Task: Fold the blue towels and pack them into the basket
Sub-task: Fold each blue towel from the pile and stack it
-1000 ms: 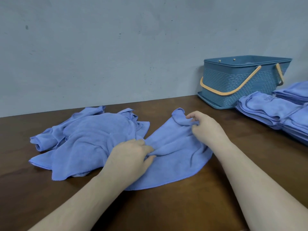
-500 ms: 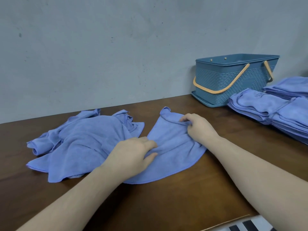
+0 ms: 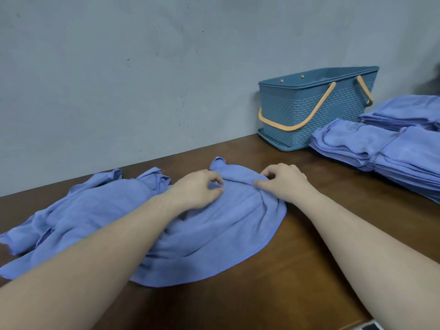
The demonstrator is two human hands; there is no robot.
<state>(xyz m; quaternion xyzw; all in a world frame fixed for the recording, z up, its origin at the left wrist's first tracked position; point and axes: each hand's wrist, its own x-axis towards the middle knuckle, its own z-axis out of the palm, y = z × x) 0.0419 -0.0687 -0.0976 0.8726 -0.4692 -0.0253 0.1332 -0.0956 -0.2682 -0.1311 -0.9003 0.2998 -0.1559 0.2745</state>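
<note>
Both hands pinch the far edge of one blue towel (image 3: 214, 225) on the desk (image 3: 297, 270): the left hand (image 3: 197, 189) has moved up from the towel's near left side to sit close beside the right hand (image 3: 283, 182). Crumpled towels (image 3: 90, 210) lie left; folded stacks (image 3: 385, 148) and the basket (image 3: 316, 108) sit far right.

A plain workroom is suggested: a bare grey plastered wall (image 3: 142, 79) is seen behind a dark wooden table (image 3: 262, 301) stacked with folded towels (image 3: 385, 148).
</note>
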